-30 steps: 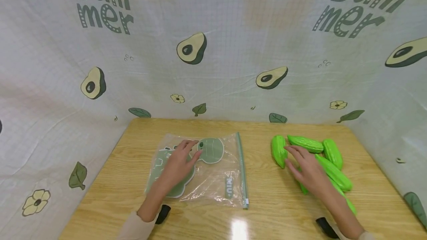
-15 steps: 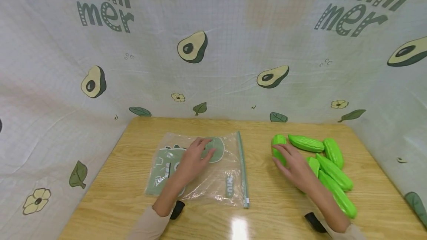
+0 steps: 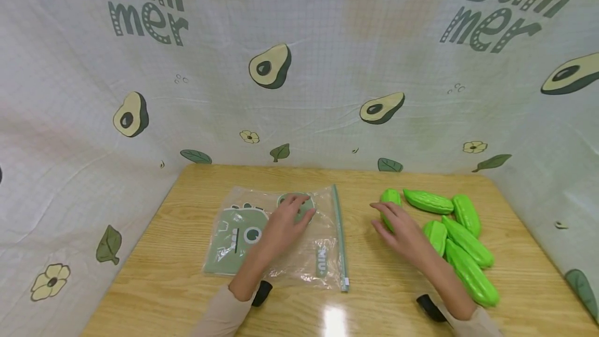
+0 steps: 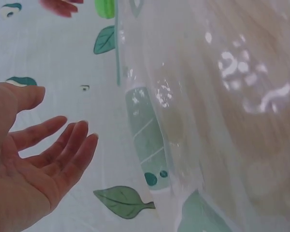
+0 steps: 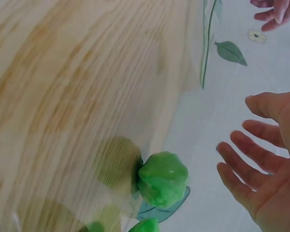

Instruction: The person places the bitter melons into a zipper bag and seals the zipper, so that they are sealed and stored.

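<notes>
A clear slider-zip bag [image 3: 299, 269] with a green cartoon print lies flat on the table, its green zip edge on the right. My left hand [image 3: 284, 225] is over the bag's middle, fingers relaxed and bent a little; in the left wrist view that hand [image 4: 43, 164] holds nothing. Several bright green, ribbed bitter melons [image 3: 472, 274] lie on the right side. Over the leftmost bitter melon [image 3: 390, 196], partly covering it in the head view, is my right hand [image 3: 403, 230]. The right wrist view shows this hand [image 5: 268, 154] with loose, spread fingers and nothing in them.
The wooden table [image 3: 365, 295] runs back to a pale cloth [image 3: 318, 118] printed with avocados and leaves, which also hangs at both sides. Dark wrist devices sit below both hands, such as the black one [image 3: 430, 308] at the right.
My left hand has moved right across the bag, uncovering more of the print. My right hand has shifted left, from beside the leftmost bitter melon to over it. Bag and melons stay put.
</notes>
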Demonstrator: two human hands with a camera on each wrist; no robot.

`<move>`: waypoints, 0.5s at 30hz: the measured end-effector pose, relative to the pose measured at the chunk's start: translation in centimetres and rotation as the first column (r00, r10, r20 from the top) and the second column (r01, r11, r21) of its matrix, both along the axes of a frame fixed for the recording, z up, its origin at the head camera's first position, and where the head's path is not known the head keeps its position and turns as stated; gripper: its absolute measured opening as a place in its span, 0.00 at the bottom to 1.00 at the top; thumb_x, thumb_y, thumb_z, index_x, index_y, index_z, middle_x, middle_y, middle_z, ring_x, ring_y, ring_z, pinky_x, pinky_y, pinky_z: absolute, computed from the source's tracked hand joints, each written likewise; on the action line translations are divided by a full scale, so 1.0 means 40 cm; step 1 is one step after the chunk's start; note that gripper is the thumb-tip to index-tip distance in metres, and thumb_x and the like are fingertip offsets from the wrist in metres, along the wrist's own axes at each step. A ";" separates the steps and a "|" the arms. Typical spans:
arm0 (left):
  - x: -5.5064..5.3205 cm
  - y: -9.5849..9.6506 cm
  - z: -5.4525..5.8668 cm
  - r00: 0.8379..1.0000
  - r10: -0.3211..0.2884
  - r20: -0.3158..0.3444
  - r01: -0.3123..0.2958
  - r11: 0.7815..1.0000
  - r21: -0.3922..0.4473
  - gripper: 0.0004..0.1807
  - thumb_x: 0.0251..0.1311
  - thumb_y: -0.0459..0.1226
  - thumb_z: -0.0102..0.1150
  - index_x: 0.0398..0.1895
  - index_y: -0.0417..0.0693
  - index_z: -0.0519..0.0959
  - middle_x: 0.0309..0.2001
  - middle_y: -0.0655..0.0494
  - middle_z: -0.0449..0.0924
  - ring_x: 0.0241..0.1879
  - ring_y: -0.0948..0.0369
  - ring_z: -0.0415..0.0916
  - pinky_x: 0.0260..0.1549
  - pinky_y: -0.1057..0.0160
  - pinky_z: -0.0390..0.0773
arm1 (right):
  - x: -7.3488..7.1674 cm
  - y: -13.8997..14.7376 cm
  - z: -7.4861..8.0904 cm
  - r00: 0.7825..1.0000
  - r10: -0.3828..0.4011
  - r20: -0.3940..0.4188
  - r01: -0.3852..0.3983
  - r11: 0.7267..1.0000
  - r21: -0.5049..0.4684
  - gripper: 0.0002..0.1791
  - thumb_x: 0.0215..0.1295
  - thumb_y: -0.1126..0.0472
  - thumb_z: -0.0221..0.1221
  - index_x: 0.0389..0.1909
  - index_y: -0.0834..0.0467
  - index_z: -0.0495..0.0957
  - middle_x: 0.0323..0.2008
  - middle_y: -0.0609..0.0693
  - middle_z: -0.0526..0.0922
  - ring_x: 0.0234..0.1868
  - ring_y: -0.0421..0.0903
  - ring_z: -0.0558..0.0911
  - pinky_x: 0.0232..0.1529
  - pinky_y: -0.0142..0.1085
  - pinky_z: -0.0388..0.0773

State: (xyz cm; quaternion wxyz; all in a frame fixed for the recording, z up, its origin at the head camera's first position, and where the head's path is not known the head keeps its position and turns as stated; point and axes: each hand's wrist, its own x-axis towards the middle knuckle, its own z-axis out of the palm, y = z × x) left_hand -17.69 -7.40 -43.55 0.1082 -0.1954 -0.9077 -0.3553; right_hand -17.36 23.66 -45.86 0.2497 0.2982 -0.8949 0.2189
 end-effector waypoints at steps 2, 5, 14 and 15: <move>-0.002 0.011 -0.002 1.000 -0.002 0.006 0.002 1.000 -0.002 0.23 0.74 0.45 0.59 0.65 0.42 0.77 0.56 0.46 0.79 0.46 0.52 0.82 0.40 0.55 0.84 | -0.001 -0.006 -0.002 1.000 0.001 0.009 -0.001 1.000 -0.004 0.25 0.59 0.70 0.71 0.58 0.67 0.79 0.51 0.62 0.82 0.52 0.60 0.82 0.47 0.55 0.83; -0.007 0.029 -0.007 1.000 -0.007 -0.004 0.007 1.000 -0.016 0.23 0.74 0.45 0.59 0.64 0.41 0.77 0.53 0.46 0.79 0.44 0.54 0.82 0.39 0.55 0.83 | -0.004 -0.015 -0.004 1.000 0.004 0.023 -0.004 1.000 -0.003 0.24 0.60 0.69 0.70 0.58 0.67 0.79 0.51 0.62 0.83 0.52 0.61 0.82 0.48 0.55 0.82; -0.012 0.082 -0.015 1.000 -0.020 0.008 0.021 0.999 -0.031 0.22 0.73 0.43 0.60 0.62 0.38 0.77 0.46 0.47 0.80 0.40 0.55 0.82 0.36 0.59 0.82 | -0.016 -0.044 -0.009 0.999 0.024 0.035 -0.024 1.000 -0.005 0.23 0.61 0.69 0.70 0.58 0.66 0.79 0.50 0.60 0.84 0.50 0.59 0.83 0.45 0.53 0.84; -0.012 0.087 -0.016 1.000 -0.025 0.005 0.025 0.999 -0.032 0.22 0.72 0.42 0.61 0.62 0.38 0.77 0.46 0.47 0.80 0.39 0.55 0.82 0.35 0.60 0.82 | -0.017 -0.047 -0.010 0.999 0.026 0.034 -0.026 1.000 -0.009 0.23 0.61 0.69 0.70 0.58 0.66 0.79 0.49 0.60 0.84 0.50 0.59 0.83 0.45 0.53 0.84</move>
